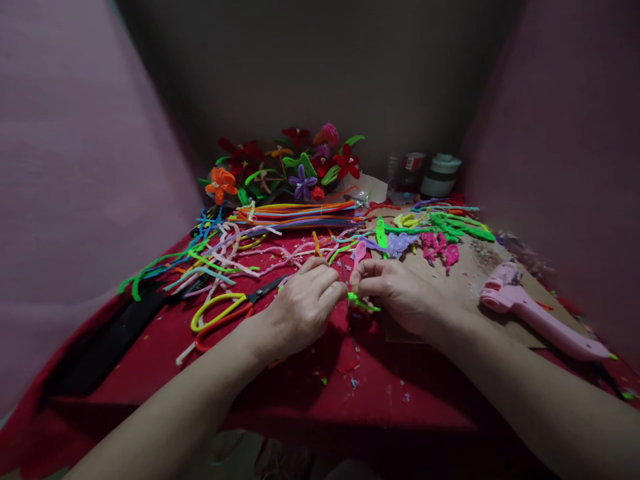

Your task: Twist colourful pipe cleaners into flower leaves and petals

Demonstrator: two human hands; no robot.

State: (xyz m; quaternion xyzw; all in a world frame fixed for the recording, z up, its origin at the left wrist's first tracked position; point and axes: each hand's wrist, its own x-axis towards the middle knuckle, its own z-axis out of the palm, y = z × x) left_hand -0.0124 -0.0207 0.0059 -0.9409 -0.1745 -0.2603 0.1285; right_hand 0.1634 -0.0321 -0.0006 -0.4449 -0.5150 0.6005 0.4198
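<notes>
Head view: left hand (300, 303) and right hand (395, 293) meet near the middle of the red cloth (390, 387), fingertips of both pinched closed on a short green pipe cleaner (364, 304); scissors (235, 308) lie just left of them, a pink glue gun (540, 317) toward the right edge; finished flowers (295, 167) stand at the far edge; the straight bundle (300, 212) and loose stems suggest much remains unworked.

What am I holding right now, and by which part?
A short green pipe cleaner, pinched at its left end by the fingers of the left hand and right hand; the rest sticks out to the right.
</notes>
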